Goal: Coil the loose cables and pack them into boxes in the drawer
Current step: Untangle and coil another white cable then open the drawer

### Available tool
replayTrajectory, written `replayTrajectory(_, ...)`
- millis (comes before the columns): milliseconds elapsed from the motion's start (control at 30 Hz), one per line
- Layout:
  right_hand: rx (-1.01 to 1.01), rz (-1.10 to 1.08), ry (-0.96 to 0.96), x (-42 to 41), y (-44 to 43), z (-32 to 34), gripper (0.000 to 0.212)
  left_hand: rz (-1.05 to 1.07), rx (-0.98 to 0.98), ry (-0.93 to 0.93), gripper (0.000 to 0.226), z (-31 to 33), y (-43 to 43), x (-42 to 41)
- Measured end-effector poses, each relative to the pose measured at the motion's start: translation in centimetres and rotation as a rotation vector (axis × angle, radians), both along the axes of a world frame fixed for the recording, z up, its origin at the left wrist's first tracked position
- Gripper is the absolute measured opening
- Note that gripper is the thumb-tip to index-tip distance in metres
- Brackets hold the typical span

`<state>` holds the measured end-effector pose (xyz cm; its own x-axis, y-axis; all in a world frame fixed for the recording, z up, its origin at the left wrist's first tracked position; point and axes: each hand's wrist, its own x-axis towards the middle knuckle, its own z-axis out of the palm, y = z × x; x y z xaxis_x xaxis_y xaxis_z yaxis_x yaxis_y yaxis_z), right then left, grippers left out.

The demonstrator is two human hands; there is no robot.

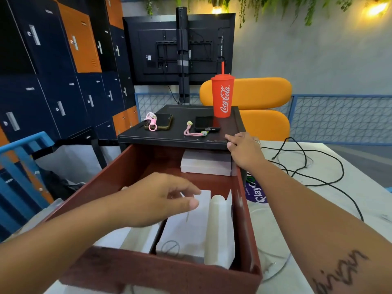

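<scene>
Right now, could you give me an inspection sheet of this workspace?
Surface: white-covered table beside an open drawer.
Job's things: front box holding a thin coil, and back box, both in the drawer.
Clutter: cup and two phones on the cabinet top.
Hands: left hand curled over the front box, grip unclear; right hand rests on the cabinet top's edge.
Cables: black cable loose on the table.
Surroundings: lockers, monitor, chair.

Red-brown drawer (110,179), white boxes (186,234), black cable (331,166), red cup (222,96).
</scene>
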<state>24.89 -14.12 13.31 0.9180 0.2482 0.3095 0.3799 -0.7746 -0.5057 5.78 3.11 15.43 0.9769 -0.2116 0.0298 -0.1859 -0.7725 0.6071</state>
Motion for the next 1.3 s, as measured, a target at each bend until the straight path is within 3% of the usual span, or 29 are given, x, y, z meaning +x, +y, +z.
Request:
replayTrajectory(100, -0.018, -0.017, -0.001, -0.4, 0.1, 0.2, 0.038, -0.073, -0.098, 0.071, 0.027, -0.6, 0.4, -2.8)
replayTrajectory(333, -0.144, -0.047, -0.044, -0.7, 0.2, 0.5, 0.04, -0.186, 0.002, 0.165, 0.016, -1.1, 1.8, -4.9)
replayTrajectory(600, -0.143, -0.041, -0.044, -0.5, 0.2, 0.5, 0.04, -0.249, 0.165, 0.051, 0.014, -1.1, 1.2, -4.0)
replayTrajectory(867, -0.17, -0.037, 0.003, -0.7, 0.2, 0.9, 0.041, -0.102, 0.32, -0.179, 0.009, -0.7, 1.3, 1.0)
replayTrajectory(1300, -0.282, -0.001, 0.075, -0.8, -0.3, 2.0, 0.045, 0.101, 0.419, -0.211, 0.018, -1.6, 0.8, 5.8)
